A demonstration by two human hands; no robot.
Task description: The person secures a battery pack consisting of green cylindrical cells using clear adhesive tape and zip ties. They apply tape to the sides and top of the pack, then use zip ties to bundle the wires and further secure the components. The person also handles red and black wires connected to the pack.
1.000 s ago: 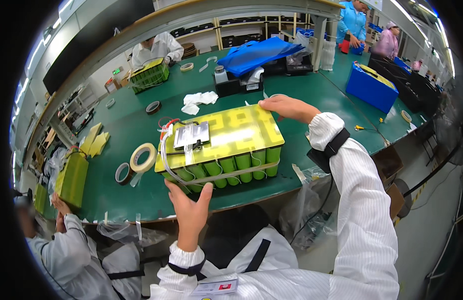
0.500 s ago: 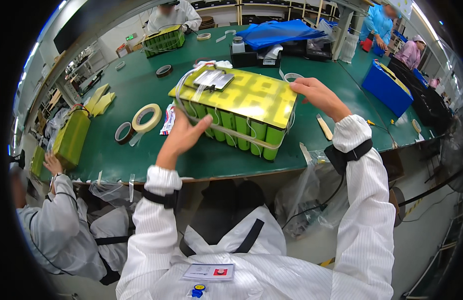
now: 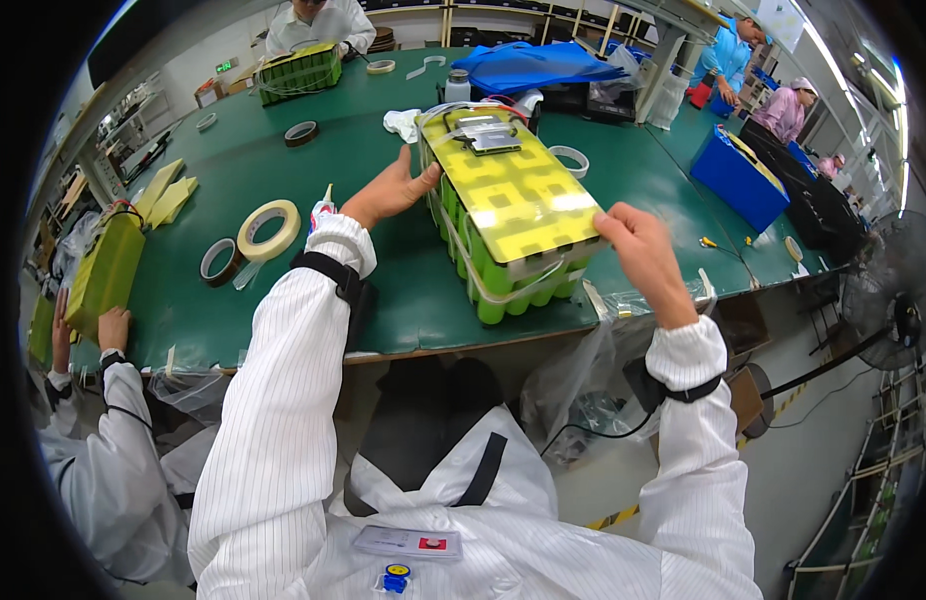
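A battery pack [image 3: 523, 190] of green cylindrical cells, topped by a yellow sheet, stands at an angle near the table's front edge. On its far end lie a silver circuit board [image 3: 486, 136] and wires, and a pale band runs around the cells. My left hand [image 3: 391, 192] rests against the pack's left side, thumb and fingers apart. At the near right corner, my right hand [image 3: 645, 250] pinches the top edge between thumb and fingers. The pack's underside is hidden.
Left of my left arm lie a cream tape roll [image 3: 269, 230], a brown tape roll [image 3: 221, 262] and a small tube [image 3: 324, 208]. A co-worker's hand [image 3: 114, 328] touches another pack [image 3: 108, 275]. A blue box-shaped pack [image 3: 740, 178] stands at right. Plastic bags [image 3: 583, 385] hang off the front edge.
The battery pack has turned clockwise, its near end swinging toward me. My left hand has moved away from me along its side; my right hand has come nearer. The whole view has shifted a little.
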